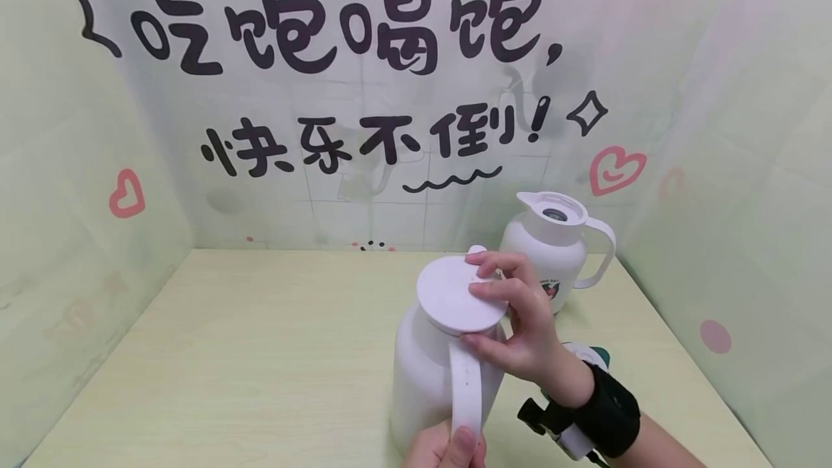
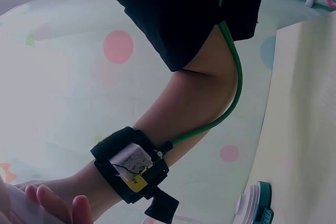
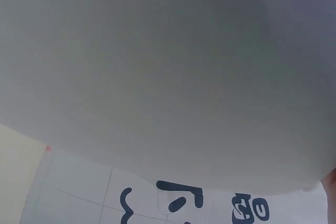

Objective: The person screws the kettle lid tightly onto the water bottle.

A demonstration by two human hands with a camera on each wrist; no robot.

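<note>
Gripping lid [image 1: 455, 296] on white jug [image 1: 425, 374], near front edge of table [image 1: 260, 352]
Lid is pinched by right hand [image 1: 520, 323] fingers and thumb; handle [image 1: 466, 396] is held low by left hand [image 1: 445, 448], thumb curled on it. Jug is judged rigid, smooth, likely slippery plastic, best held by the handle. Second jug [image 1: 552, 248], lidless, stands just behind; open room is seen to the left

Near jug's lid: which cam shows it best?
Head view. The round white lid shows whole atop the near jug, with the right hand gripping its edge and the left hand on the handle. Right wrist view shows only a blurred white surface, part unclear. Left wrist view doesn't show the lid.
</note>
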